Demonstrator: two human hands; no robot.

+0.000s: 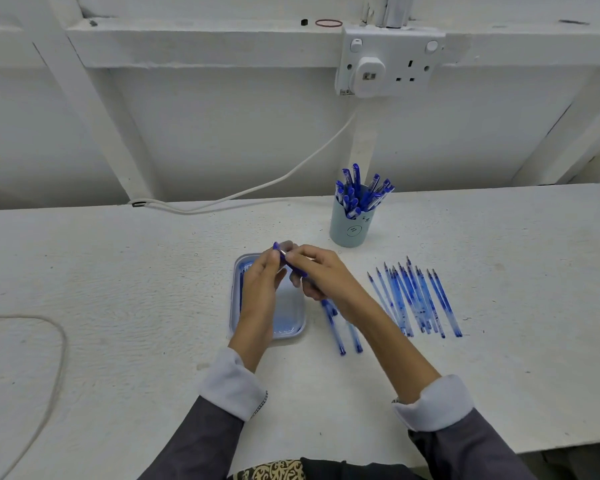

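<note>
Obs.: one blue pen (291, 265) is held between both hands, tilted, upper end away from the person, above the far half of a pale blue tray (290, 322). The left hand (262, 285) pinches the pen's upper end with curled fingertips; the right hand (321, 271) has its fingers curled round the lower barrel. The hands sit just beside each other, joined by the pen. Count: 1 pen in hand; 1 tray, with some blue pieces lying along its left wall, too hidden by the left hand to identify or count; 2 pens (336, 332) plainly visible on the table just right of the tray, partly under the right forearm; 1 row of uncapped pens (414, 299) further right, about a dozen, overlapping, exact number not readable; 1 light blue cup (347, 230) behind the hands, upright, holding a bunch of capped pens (357, 192), also too crowded to count. Surface: white table (153, 271) with a rough texture; a thin cord (61, 341) loops on it at the left. Room: white panelled wall with beams, a double socket (390, 62) with one plug in, a white cable (291, 171) hanging down to the table, and a red rubber band (328, 23) on the ledge above.
</note>
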